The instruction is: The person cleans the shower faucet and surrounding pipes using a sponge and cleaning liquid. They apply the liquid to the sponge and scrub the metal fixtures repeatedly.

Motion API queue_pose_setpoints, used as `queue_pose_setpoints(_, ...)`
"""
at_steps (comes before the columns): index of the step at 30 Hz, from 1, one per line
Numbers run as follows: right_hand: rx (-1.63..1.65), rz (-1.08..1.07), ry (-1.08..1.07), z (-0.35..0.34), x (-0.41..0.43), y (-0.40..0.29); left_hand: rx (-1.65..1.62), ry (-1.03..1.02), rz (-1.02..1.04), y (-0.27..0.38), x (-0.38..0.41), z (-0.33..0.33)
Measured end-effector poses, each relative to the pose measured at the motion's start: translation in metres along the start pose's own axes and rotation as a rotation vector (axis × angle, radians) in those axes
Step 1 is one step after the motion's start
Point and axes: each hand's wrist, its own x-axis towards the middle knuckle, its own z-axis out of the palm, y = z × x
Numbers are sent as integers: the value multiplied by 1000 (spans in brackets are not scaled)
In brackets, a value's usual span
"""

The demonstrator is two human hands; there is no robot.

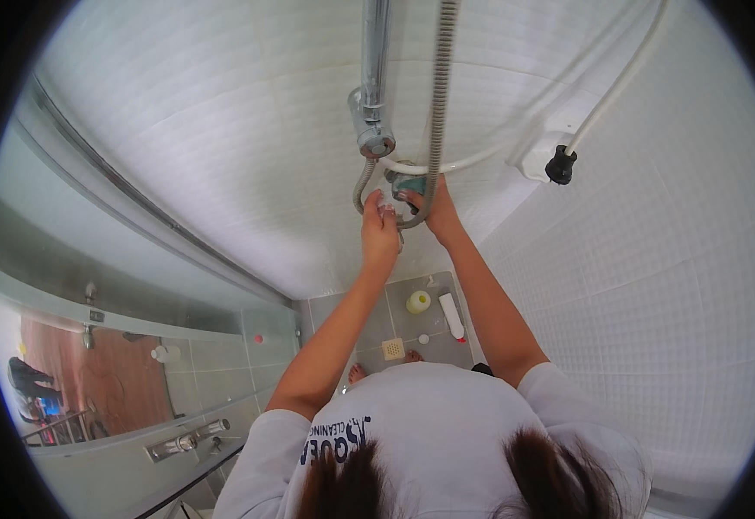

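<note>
My left hand (pixel 379 232) is closed at the bottom of the loop in the metal shower hose (pixel 440 84), with some pale foam or wet residue at its fingertips. My right hand (pixel 439 206) presses a green scouring pad (pixel 411 185) against a dark metal shower fitting (pixel 398 170), which is partly hidden by the pad and hose. Just above both hands hangs the lower end of a chrome shower rail (pixel 375 58) with its round bracket (pixel 375 139). A white pipe (pixel 475 161) curves past the fitting to the right.
A black plug-like connector (pixel 560 165) hangs on a white cable at the right wall. On the grey tiled floor are a yellowish bottle (pixel 418 301), a white bottle with red cap (pixel 451 316), a white cap (pixel 423 338) and a drain cover (pixel 392 349). A curved glass screen (pixel 157 279) stands left.
</note>
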Motion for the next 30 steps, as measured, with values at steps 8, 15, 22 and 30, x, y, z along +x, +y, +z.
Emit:
queue_pose_setpoints(8, 76, 381, -129, -17, 1, -5, 198, -183, -225, 22, 21, -3)
queue_pose_setpoints(15, -129, 338, -93, 2, 10, -22, 294, -281, -138, 13, 30, -5)
queue_pose_setpoints(22, -174, 282, -137, -11, 10, -12, 281, -290, -178, 8, 34, -4)
queue_pose_setpoints(30, -25, 433, -197, -15, 9, -20, 168, -371, -306, 16, 36, -17)
